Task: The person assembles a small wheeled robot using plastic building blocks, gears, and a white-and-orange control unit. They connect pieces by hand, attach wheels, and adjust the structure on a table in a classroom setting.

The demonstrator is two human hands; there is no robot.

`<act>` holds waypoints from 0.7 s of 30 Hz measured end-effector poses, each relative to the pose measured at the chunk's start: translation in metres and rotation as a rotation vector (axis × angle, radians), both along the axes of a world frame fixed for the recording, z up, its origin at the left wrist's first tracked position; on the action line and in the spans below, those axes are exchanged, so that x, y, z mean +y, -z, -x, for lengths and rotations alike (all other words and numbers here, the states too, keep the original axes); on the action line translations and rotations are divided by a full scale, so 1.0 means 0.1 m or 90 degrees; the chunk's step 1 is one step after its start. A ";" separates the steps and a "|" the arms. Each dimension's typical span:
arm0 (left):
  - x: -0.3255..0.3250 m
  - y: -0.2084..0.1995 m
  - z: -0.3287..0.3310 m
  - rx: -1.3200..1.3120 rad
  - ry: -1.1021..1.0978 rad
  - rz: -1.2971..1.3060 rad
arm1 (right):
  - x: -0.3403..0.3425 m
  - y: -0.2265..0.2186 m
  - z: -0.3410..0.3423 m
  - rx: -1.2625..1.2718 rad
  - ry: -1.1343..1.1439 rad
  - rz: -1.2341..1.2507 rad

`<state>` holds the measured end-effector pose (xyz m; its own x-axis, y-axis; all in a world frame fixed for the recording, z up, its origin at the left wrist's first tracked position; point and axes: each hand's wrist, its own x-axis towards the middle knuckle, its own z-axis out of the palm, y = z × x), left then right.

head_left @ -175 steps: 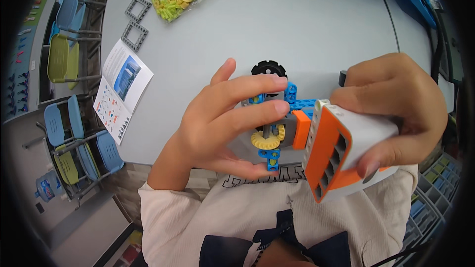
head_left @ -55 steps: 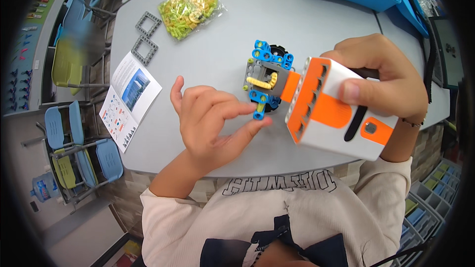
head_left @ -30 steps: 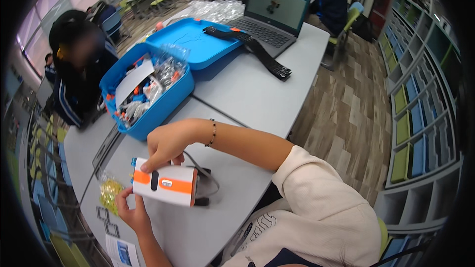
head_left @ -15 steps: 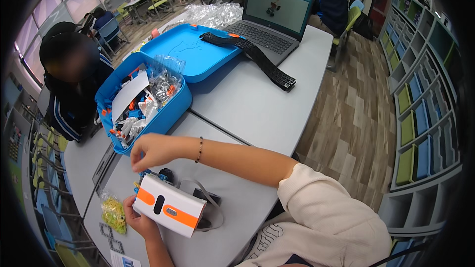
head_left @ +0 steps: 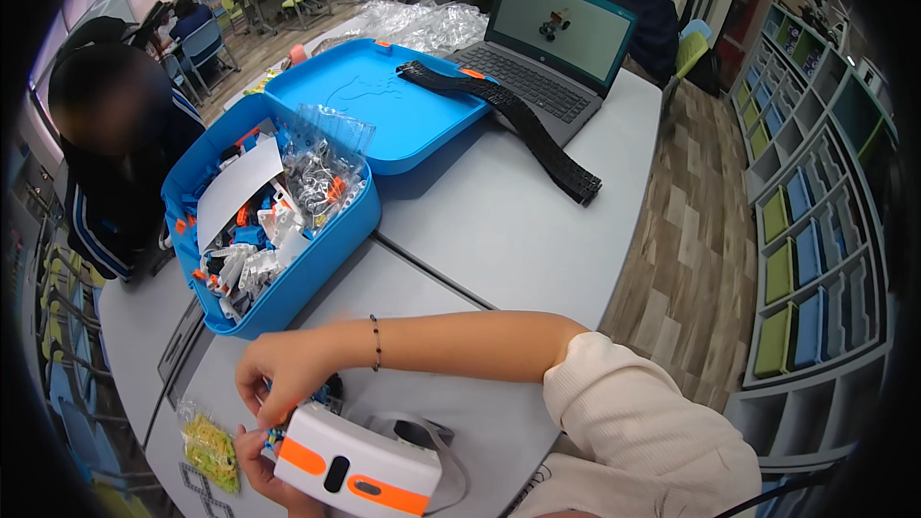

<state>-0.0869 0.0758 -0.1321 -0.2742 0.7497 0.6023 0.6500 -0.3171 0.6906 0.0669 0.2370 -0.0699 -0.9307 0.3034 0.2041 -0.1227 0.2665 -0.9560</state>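
My left hand grips the end of a white and orange controller box near the table's lower edge. Small blue pieces show at that end, by my fingertips. From above, my right hand reaches over the box with its fingers pinched together at those pieces. What they hold is mostly hidden. Behind the box a grey flat cable loops round beside a dark part, partly covered by the box. A bag of yellow-green pieces lies left of my left hand.
An open blue case holds bagged and loose building parts. Its lid carries one end of a black track. Beyond stand a laptop and crumpled clear plastic. Grey linked pieces lie lower left. Another person is at the left.
My right hand has come down from above the box to the blue pieces at its end, meeting my left fingers. The box sits lower in view, and the view has shifted slightly.
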 end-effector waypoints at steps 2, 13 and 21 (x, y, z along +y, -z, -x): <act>0.02 0.03 0.04 -0.038 -0.002 -0.016 | -0.04 0.01 0.03 0.039 -0.014 -0.033; -0.14 0.08 0.09 -0.123 0.122 0.028 | -0.15 0.01 0.04 -0.003 0.024 0.006; -0.13 0.02 0.05 -0.050 0.109 0.031 | -0.14 0.05 0.07 -0.010 0.018 0.007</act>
